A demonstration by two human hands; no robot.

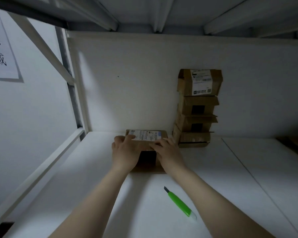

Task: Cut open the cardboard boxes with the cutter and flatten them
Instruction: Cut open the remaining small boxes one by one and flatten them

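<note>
A brown cardboard box with a white shipping label lies on the white shelf surface near the back wall. My left hand rests on its left part, fingers reaching over the label's edge. My right hand presses on its right part with fingers spread flat. A dark opening shows between my wrists on the box's near side. The green cutter, blade tip out, lies loose on the surface to the right of my right forearm, held by neither hand.
A stack of several cardboard boxes leans against the back wall just right of the box. A white metal shelf frame runs along the left, with a paper sign on the wall. Another shelf hangs overhead.
</note>
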